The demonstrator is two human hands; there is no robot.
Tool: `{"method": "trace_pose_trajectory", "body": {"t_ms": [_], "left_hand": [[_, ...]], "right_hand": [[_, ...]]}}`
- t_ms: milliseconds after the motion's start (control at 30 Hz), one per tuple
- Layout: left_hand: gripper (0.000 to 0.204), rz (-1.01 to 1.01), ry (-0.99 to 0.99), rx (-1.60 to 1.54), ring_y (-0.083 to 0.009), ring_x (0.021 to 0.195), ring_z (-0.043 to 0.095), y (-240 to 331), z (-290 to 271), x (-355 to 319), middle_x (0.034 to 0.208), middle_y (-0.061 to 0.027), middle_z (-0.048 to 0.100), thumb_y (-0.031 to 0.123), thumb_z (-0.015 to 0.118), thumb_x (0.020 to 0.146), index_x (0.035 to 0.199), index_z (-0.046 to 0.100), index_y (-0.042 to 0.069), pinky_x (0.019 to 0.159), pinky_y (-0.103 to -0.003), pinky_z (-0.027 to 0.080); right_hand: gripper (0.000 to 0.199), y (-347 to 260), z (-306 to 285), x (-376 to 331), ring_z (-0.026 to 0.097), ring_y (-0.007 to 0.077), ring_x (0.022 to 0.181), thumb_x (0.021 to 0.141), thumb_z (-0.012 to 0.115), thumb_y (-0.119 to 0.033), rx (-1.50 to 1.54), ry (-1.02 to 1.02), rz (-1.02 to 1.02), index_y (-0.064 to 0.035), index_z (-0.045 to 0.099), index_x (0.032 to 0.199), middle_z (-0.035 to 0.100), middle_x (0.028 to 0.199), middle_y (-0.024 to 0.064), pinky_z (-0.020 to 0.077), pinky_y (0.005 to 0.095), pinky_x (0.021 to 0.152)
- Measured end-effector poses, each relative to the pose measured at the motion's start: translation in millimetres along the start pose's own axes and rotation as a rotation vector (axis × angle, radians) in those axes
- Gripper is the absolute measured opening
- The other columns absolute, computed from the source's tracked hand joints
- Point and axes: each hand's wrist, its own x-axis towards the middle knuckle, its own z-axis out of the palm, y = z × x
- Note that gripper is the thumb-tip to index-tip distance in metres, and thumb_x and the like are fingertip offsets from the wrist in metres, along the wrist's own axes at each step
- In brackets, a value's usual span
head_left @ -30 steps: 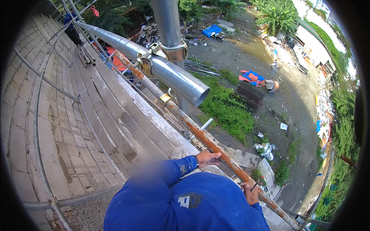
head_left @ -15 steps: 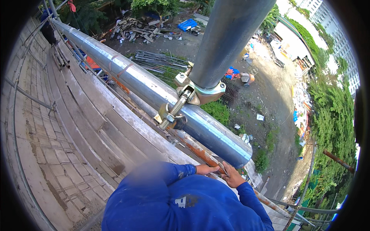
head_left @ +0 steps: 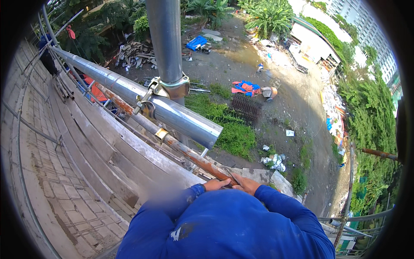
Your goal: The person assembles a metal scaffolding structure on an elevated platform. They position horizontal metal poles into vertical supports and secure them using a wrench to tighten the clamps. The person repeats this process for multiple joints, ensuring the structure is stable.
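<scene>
Both my hands are at a rusty scaffold pipe (head_left: 196, 158) that runs diagonally in front of my chest. My left hand (head_left: 217, 184) wraps around it with the thumb lying along its side. Just to the right, my right hand (head_left: 247, 183) is closed at the same pipe; a thin dark strip shows by its fingers, too small to name. Beyond them, a thicker silver pipe (head_left: 185, 121) ends in mid-air. A swivel clamp (head_left: 148, 97) with a threaded bolt joins it to an upright steel post (head_left: 164, 39). A small metal band (head_left: 161, 134) sits around the rusty pipe.
Wooden planks (head_left: 90, 129) and a block wall (head_left: 56, 185) curve along my left. Far below lies a dirt yard with a blue tarp (head_left: 197, 42), a concrete mixer (head_left: 269, 93) and timber debris (head_left: 136, 56). Another person (head_left: 46, 52) stands at the platform's far left end.
My view has shifted, so the post, clamp and silver pipe now appear farther left and smaller. Both hands stay at the rusty pipe, and the small band on it now shows clearly.
</scene>
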Motion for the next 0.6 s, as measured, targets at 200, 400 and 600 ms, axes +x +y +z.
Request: {"method": "trace_pose_trajectory", "body": {"t_ms": [200,400,600], "left_hand": [[0.068,0.037,0.093,0.283,-0.0285,0.122,0.063,3.6,1.6,-6.1,0.132,-0.0181,0.067,0.061,0.054,0.101,0.140,0.061,0.006,0.103,-0.041,0.048],[0.036,0.309,0.315,0.623,-0.0242,0.079,0.073,28.0,-14.9,-41.2,0.084,-0.0143,0.075,0.041,0.072,0.092,0.091,0.075,0.005,0.073,-0.041,0.055],[0.030,0.689,0.815,0.897,-0.0347,0.099,0.067,61.5,-6.4,-53.3,0.104,-0.0134,0.069,0.032,0.079,0.080,0.099,0.067,0.010,0.084,-0.048,0.053]], "right_hand": [[0.072,51.7,16.3,12.7,0.060,0.0505,0.119,0.103,0.051,-0.052,0.039,0.039,-0.142,-0.0055,0.030,0.154,0.062,0.128,0.0339,0.0468,0.0520,0.098],[0.070,26.4,11.3,17.9,0.063,0.0454,0.116,0.101,0.054,-0.050,0.008,-0.021,0.048,-0.0038,0.034,0.150,0.063,0.126,0.0315,0.0485,0.0493,0.096],[0.067,49.1,12.7,32.7,0.063,0.0411,0.116,0.102,0.054,-0.050,0.077,-0.039,0.049,-0.0033,0.038,0.148,0.064,0.126,0.0287,0.0485,0.0469,0.097]]}}
